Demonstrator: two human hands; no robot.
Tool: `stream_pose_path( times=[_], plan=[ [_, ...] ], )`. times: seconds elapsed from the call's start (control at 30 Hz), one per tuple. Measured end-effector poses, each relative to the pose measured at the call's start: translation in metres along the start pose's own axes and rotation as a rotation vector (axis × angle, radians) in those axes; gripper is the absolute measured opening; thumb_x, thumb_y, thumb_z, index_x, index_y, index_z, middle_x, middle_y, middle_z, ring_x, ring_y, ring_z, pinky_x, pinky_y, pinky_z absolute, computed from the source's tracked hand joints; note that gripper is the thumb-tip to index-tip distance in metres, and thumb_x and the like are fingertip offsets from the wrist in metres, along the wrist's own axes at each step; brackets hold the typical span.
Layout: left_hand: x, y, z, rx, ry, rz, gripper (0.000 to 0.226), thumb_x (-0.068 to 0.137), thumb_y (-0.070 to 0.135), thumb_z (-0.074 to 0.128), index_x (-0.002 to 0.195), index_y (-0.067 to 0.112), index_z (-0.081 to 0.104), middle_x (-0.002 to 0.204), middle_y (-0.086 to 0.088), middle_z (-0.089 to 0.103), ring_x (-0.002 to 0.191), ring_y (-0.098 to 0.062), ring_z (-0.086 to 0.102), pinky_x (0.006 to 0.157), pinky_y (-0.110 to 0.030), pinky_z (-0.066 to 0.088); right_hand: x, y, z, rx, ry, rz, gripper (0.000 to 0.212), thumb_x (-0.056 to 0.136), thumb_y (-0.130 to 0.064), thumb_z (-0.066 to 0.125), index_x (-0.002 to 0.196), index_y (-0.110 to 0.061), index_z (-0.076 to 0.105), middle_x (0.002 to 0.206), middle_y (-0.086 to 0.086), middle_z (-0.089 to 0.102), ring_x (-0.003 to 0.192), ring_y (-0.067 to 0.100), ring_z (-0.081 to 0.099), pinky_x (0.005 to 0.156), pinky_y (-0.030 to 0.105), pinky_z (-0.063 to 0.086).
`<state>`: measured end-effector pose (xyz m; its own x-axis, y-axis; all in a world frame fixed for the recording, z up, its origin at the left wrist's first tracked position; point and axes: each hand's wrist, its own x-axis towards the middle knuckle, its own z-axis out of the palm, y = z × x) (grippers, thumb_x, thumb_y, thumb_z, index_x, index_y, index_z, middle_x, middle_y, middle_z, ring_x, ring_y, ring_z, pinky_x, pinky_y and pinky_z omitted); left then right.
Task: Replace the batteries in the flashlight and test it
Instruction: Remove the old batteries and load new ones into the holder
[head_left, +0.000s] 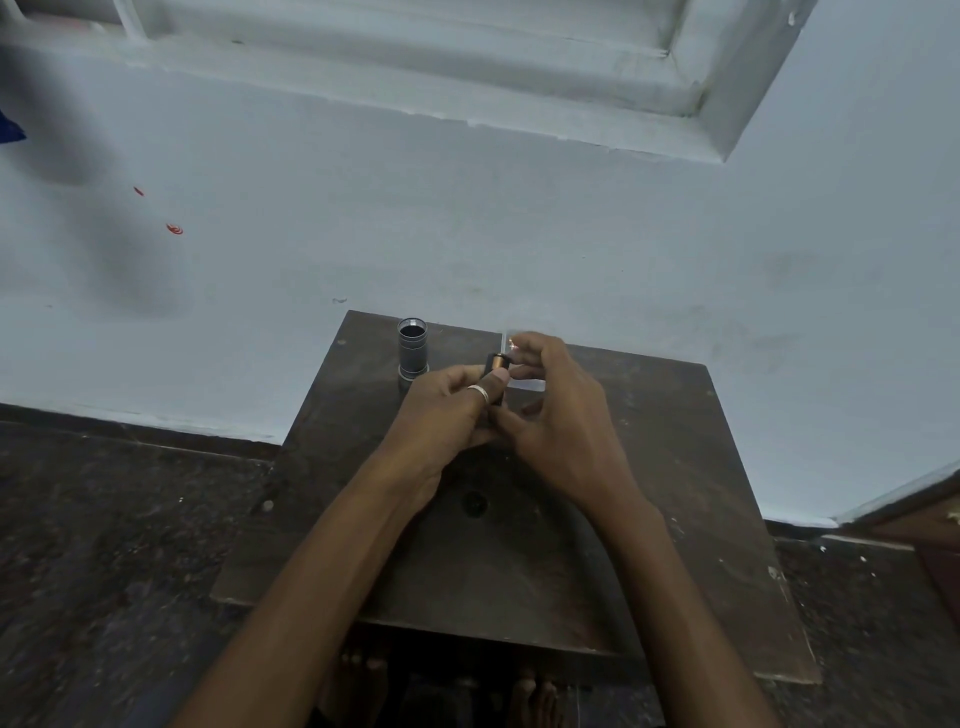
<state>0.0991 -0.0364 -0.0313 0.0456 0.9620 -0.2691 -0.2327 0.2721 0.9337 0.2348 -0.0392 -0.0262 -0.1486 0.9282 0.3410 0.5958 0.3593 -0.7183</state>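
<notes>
On the left, the flashlight tube (413, 351) stood up on the small dark table (675, 519). Its open end faced up, and it was close to the blue wall (311, 234). It looked like hard metal, so I think it would not bend, but it could tip over. A good place to hold it would be round its side.

Just right of it, the left hand (441, 415) was curled round a battery (497, 362). The battery poked up above the fingers with its copper end on top. It looked small, hard and smooth. I think it could slip or roll away, so the middle is the best place to grip it.

Next came the right hand (556, 415), touching the left one. Its fingers were bent near the top of the battery. I could not tell if it held anything.

Under that hand lay a bit of clear plastic (527, 385). Nearer the person was a round dark spot (474, 503) on the table, and I could not tell what it was. Only the left hand's own fingers were between the battery and the tube.
</notes>
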Motion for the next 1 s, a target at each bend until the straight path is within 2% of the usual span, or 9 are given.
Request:
stream_pose_path(
  times=[0.1, 0.17, 0.3, 0.37, 0.4, 0.5, 0.57, 0.77, 1.0],
  plan=[
    [0.0, -0.002, 0.002, -0.024, 0.021, -0.006, 0.022, 0.098, 0.018, 0.06, 0.086, 0.003, 0.072, 0.066, -0.001, 0.068, 0.058, -0.008, 0.066, 0.06, -0.023, 0.057, 0.001, 0.001, -0.001, -0.013, -0.028, 0.025, 0.063, 0.079, -0.015, 0.081, 0.135, -0.016, 0.052, 0.128, -0.003, 0.064, 0.109, 0.004, 0.06, 0.088, 0.031, 0.056],
    [0.0, -0.002, 0.002, -0.038, 0.029, -0.02, 0.023, 0.099, 0.017, 0.058, 0.087, 0.002, 0.072, 0.07, -0.003, 0.069, 0.06, -0.007, 0.067, 0.061, -0.023, 0.057, 0.002, 0.004, -0.006, -0.036, -0.067, 0.038, 0.064, 0.077, -0.022, 0.084, 0.134, -0.016, 0.055, 0.127, -0.006, 0.064, 0.11, 0.004, 0.059, 0.087, 0.024, 0.052],
    [0.001, 0.0, 0.0, -0.058, 0.032, -0.058, 0.024, 0.1, 0.02, 0.057, 0.096, 0.003, 0.073, 0.087, -0.007, 0.073, 0.077, -0.011, 0.074, 0.067, -0.024, 0.059, 0.011, 0.011, -0.021, -0.122, 0.016, 0.067, 0.032, 0.088, -0.021, 0.074, 0.119, -0.017, 0.07, 0.116, -0.006, 0.072, 0.097, 0.003, 0.063, 0.077, 0.001, 0.039],
    [0.001, 0.001, 0.0, -0.06, 0.046, -0.074, 0.022, 0.1, 0.021, 0.056, 0.094, 0.006, 0.071, 0.091, -0.01, 0.074, 0.079, -0.012, 0.074, 0.067, -0.025, 0.059, 0.022, 0.014, -0.027, -0.215, 0.075, 0.09, 0.021, 0.09, -0.013, 0.069, 0.111, -0.014, 0.074, 0.108, -0.002, 0.076, 0.089, 0.005, 0.062, 0.073, -0.003, 0.035],
    [0.0, 0.002, 0.001, -0.06, 0.049, -0.082, 0.021, 0.1, 0.021, 0.056, 0.094, 0.007, 0.07, 0.092, -0.01, 0.074, 0.08, -0.012, 0.074, 0.067, -0.025, 0.06, 0.029, 0.014, -0.028, -0.271, 0.072, 0.09, 0.02, 0.09, -0.011, 0.068, 0.109, -0.013, 0.075, 0.106, 0.0, 0.076, 0.089, 0.009, 0.064, 0.074, -0.001, 0.035],
    [-0.001, 0.003, 0.001, -0.062, 0.05, -0.096, 0.021, 0.101, 0.021, 0.055, 0.094, 0.008, 0.069, 0.095, -0.012, 0.074, 0.082, -0.013, 0.074, 0.067, -0.025, 0.06, 0.056, 0.012, -0.025, -0.404, -0.027, 0.087, 0.022, 0.09, -0.01, 0.064, 0.109, -0.014, 0.076, 0.108, 0.003, 0.076, 0.098, 0.02, 0.068, 0.085, 0.027, 0.051],
    [-0.001, 0.004, 0.001, -0.062, 0.052, -0.108, 0.021, 0.102, 0.021, 0.053, 0.095, 0.009, 0.069, 0.095, -0.011, 0.074, 0.082, -0.013, 0.074, 0.068, -0.025, 0.061, 0.076, 0.011, -0.021, -0.494, -0.132, 0.115, 0.024, 0.091, -0.012, 0.062, 0.111, -0.017, 0.075, 0.114, 0.004, 0.073, 0.103, 0.025, 0.067, 0.086, 0.036, 0.054],
    [-0.002, 0.006, 0.003, -0.081, 0.044, -0.127, 0.022, 0.103, 0.02, 0.05, 0.096, 0.009, 0.067, 0.095, -0.011, 0.074, 0.081, -0.012, 0.074, 0.068, -0.025, 0.061, 0.108, 0.012, -0.003, -0.793, -0.368, 0.144, 0.019, 0.091, -0.016, 0.063, 0.107, -0.017, 0.073, 0.111, 0.008, 0.067, 0.096, 0.03, 0.065, 0.073, 0.032, 0.048],
    [-0.002, 0.007, 0.001, -0.137, 0.041, -0.147, 0.027, 0.105, 0.02, 0.045, 0.099, 0.005, 0.066, 0.095, -0.012, 0.075, 0.079, -0.013, 0.075, 0.065, -0.026, 0.06, 0.107, 0.017, 0.004, -0.861, -0.411, 0.113, 0.021, 0.09, -0.011, 0.06, 0.109, -0.013, 0.068, 0.111, 0.012, 0.062, 0.095, 0.032, 0.064, 0.071, 0.032, 0.045]
  ],
)
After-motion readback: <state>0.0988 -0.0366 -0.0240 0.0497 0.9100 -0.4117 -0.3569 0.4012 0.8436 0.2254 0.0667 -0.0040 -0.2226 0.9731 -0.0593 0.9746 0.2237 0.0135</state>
